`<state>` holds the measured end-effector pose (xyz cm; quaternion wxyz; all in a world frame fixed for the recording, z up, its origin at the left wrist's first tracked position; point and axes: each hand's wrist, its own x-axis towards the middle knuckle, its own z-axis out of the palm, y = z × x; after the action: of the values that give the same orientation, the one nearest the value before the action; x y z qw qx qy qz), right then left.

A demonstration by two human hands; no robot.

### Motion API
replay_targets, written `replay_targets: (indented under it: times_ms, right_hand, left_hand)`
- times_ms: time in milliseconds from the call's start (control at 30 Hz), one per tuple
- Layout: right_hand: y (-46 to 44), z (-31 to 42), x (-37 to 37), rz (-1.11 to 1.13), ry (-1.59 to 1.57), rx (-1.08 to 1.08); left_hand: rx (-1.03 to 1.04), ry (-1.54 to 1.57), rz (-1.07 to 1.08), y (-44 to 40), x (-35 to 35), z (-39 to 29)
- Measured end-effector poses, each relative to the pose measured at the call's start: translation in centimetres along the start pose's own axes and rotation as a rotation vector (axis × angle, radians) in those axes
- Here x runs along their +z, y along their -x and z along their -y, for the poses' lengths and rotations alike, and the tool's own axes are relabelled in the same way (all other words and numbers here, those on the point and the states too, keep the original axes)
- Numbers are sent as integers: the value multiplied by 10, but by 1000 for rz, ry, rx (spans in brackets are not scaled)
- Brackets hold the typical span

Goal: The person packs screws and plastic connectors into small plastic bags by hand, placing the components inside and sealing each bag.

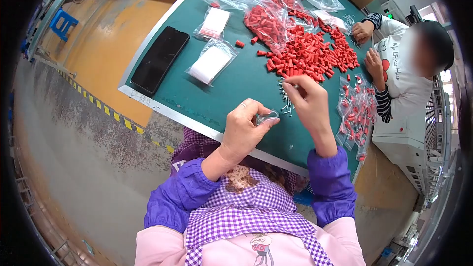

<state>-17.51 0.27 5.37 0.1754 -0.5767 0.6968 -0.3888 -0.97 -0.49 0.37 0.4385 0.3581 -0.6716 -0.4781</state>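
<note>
My left hand (246,124) pinches a small clear plastic bag (267,116) between thumb and forefinger, near the table's front edge. To its right, my right hand (311,106) is raised over the table with thumb and fingertips drawn together. Whatever is between those fingertips is too small to make out. Below and beside the right fingertips lie several loose silver screws (286,103). Just beyond them spreads a large heap of red plastic plugs (300,51), partly under clear plastic.
A black phone (160,59) and two packs of small bags (211,64) lie left on the green table (197,103). Filled bags of red plugs (355,111) lie right. Across the right side, another person's hands (363,32) handle small metal pieces.
</note>
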Motion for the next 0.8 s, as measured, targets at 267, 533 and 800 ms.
replay_targets:
  times_ms: [267, 533, 800]
  right_hand:
    - [-52, -11, 44, 114, 512, -163]
    - [-63, -8, 50, 288, 702, -150]
    - [-42, 2, 32, 270, 145, -34]
  left_hand:
    - [-37, -14, -17, -2, -8, -1]
    - [-31, -31, -79, -10, -17, 5]
    - [-44, -80, -127, -17, -23, 11]
